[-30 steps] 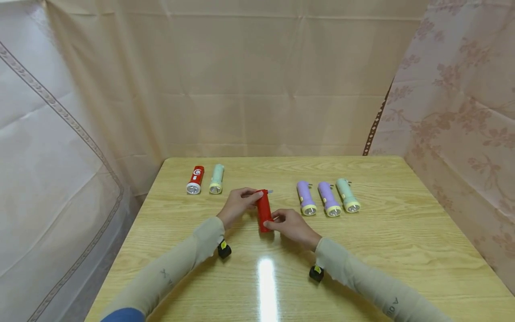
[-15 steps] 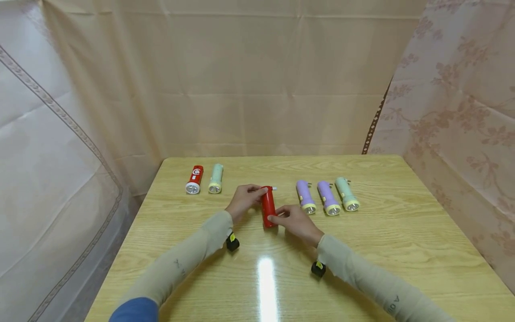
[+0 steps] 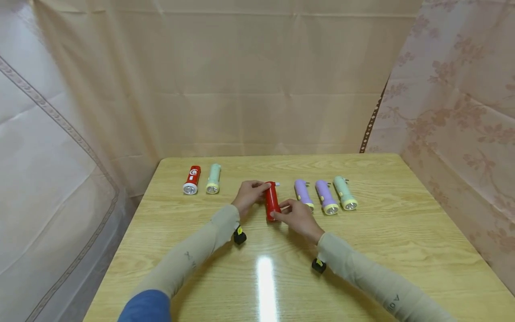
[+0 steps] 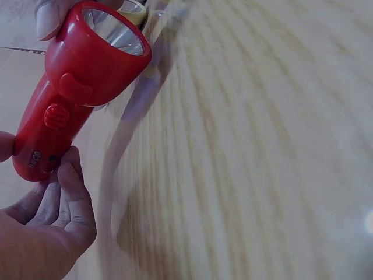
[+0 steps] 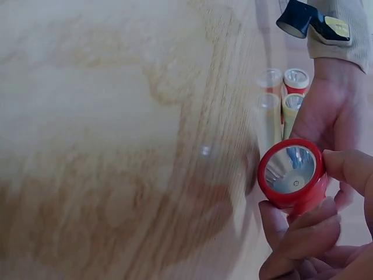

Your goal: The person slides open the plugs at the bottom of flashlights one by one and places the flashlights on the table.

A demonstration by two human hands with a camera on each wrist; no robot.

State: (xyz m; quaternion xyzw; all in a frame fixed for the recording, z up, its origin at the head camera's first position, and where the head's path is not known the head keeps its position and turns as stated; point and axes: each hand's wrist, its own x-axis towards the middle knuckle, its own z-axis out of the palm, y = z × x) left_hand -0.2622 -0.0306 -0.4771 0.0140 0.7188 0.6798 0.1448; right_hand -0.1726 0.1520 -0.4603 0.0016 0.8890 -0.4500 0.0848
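Note:
Both hands hold a red flashlight (image 3: pixel 272 201) just over the wooden table. My left hand (image 3: pixel 250 196) grips its tail end, where a small pale tab sticks out to the right. At the lamp end, my right hand (image 3: pixel 299 218) pinches it between thumb and fingers. In the left wrist view the flashlight (image 4: pixel 64 87) shows its ribbed switch, and the left hand's fingers (image 4: pixel 73 192) curl at the tail. The right wrist view looks into the unlit reflector of the flashlight (image 5: pixel 291 172), with the right hand (image 5: pixel 317 239) around the rim.
At the left lie a red flashlight with a white rim (image 3: pixel 192 180) and a mint flashlight (image 3: pixel 213 179). Right of my hands are a purple flashlight (image 3: pixel 302 191), another purple flashlight (image 3: pixel 327 197) and a mint flashlight (image 3: pixel 344 193). Cloth curtains (image 3: pixel 265 80) hang behind the table (image 3: pixel 209 277).
Both hands have carried the red flashlight a little away from me and to the right, towards the purple ones. Their hold looks the same. The other flashlights have stayed put.

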